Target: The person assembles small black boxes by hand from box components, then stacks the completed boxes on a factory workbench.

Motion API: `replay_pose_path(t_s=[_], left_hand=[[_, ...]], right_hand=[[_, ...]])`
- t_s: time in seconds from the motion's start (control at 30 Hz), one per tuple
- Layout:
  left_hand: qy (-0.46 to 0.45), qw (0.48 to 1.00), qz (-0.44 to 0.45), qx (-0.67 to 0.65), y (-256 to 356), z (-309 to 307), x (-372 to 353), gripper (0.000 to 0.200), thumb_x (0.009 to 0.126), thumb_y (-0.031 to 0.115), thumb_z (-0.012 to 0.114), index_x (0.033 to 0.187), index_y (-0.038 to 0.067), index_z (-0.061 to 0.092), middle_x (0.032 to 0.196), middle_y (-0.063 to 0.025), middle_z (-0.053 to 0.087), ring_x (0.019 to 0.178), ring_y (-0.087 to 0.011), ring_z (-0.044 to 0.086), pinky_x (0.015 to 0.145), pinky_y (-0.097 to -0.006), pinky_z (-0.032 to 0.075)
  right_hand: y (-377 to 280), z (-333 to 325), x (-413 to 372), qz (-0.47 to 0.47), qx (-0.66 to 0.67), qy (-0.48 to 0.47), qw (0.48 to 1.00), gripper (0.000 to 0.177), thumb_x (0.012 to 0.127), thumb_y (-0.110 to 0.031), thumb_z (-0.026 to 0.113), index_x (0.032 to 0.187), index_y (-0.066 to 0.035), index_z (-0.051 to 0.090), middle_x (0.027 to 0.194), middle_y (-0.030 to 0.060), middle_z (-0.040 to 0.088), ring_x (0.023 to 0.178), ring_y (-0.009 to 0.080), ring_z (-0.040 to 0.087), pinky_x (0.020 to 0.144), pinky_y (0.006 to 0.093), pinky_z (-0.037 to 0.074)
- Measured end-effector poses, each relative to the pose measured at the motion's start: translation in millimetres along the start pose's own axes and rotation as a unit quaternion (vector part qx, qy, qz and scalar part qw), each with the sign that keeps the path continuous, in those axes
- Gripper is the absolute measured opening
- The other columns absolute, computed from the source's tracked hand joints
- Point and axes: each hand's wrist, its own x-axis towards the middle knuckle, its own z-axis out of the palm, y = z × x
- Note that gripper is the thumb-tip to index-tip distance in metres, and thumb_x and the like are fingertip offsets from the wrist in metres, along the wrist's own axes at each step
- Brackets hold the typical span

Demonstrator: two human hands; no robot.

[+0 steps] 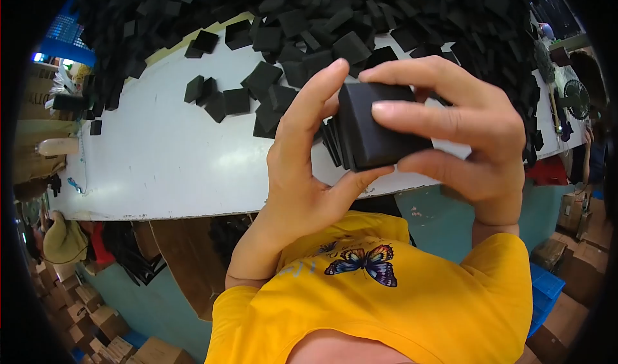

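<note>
A small black box (380, 127) with soft rounded edges is held up in front of my chest, above the near edge of the table. My left hand (302, 151) cups it from the left, thumb along its lower edge and fingers behind. My right hand (473, 122) grips its right side, with fingertips on the top and front faces. Thin dark layers (331, 142) stick out at the box's left side; what they are I cannot make out. Behind the hands, similar black blocks (262, 79) lie loose on the white table (174, 151).
A large heap of black blocks (302, 16) covers the back of the table. A blue basket (67, 39) stands at the far left, a small fan (575, 99) at the right. Cardboard boxes (106, 322) and a blue crate (546, 296) are on the floor.
</note>
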Motion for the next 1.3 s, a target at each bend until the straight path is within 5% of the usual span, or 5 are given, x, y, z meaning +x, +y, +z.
replay_pose_path(t_s=[0.27, 0.7, 1.03, 1.2, 1.3], left_hand=[[0.014, 1.0, 0.024, 0.012, -1, 1, 8, 0.076, 0.069, 0.007, 0.084, 0.141, 0.01, 0.057, 0.127, -0.0077, 0.067, 0.101, -0.0254, 0.068, 0.086, -0.0327, 0.047], [-0.047, 0.998, 0.026, 0.015, -9, -6, 11, 0.073, 0.071, 0.007, 0.088, 0.137, 0.001, 0.058, 0.132, -0.0143, 0.064, 0.117, -0.0255, 0.064, 0.099, -0.0335, 0.051], [0.013, 0.995, 0.095, -0.007, -30, 2, 11, 0.053, 0.066, 0.013, 0.079, 0.118, 0.011, 0.068, 0.106, -0.0064, 0.071, 0.096, -0.0257, 0.067, 0.082, -0.0349, 0.045], [0.016, 0.992, 0.124, -0.025, -44, 8, 7, 0.053, 0.066, 0.017, 0.083, 0.116, 0.01, 0.068, 0.108, -0.0073, 0.07, 0.096, -0.027, 0.066, 0.083, -0.0359, 0.046], [0.025, 0.991, 0.121, -0.048, -43, 8, 8, 0.054, 0.068, 0.017, 0.088, 0.117, 0.009, 0.066, 0.109, -0.0085, 0.069, 0.097, -0.0277, 0.066, 0.085, -0.0352, 0.05]], right_hand=[[-14, 15, -9, -0.057, -0.166, 0.012, 0.984, 0.045, 0.08, -0.021, 0.076, 0.121, -0.005, 0.071, 0.126, 0.0273, 0.063, 0.11, 0.0425, 0.063, 0.094, 0.0465, 0.052], [-1, 12, -12, -0.07, -0.138, -0.014, 0.988, 0.039, 0.087, -0.022, 0.074, 0.12, -0.003, 0.07, 0.131, 0.0322, 0.059, 0.116, 0.045, 0.059, 0.096, 0.0479, 0.05], [13, 21, -23, -0.045, -0.079, -0.001, 0.996, 0.038, 0.095, -0.029, 0.066, 0.122, -0.003, 0.067, 0.135, 0.0351, 0.055, 0.118, 0.0435, 0.059, 0.098, 0.0483, 0.048], [43, 72, -34, -0.12, 0.044, 0.191, 0.973, 0.033, 0.087, -0.016, 0.074, 0.118, -0.005, 0.069, 0.134, 0.0301, 0.056, 0.112, 0.0406, 0.063, 0.093, 0.0424, 0.053], [52, 85, -27, -0.162, 0.04, 0.225, 0.96, 0.031, 0.09, -0.014, 0.071, 0.118, -0.002, 0.069, 0.133, 0.0308, 0.057, 0.111, 0.0386, 0.064, 0.092, 0.0401, 0.054]])
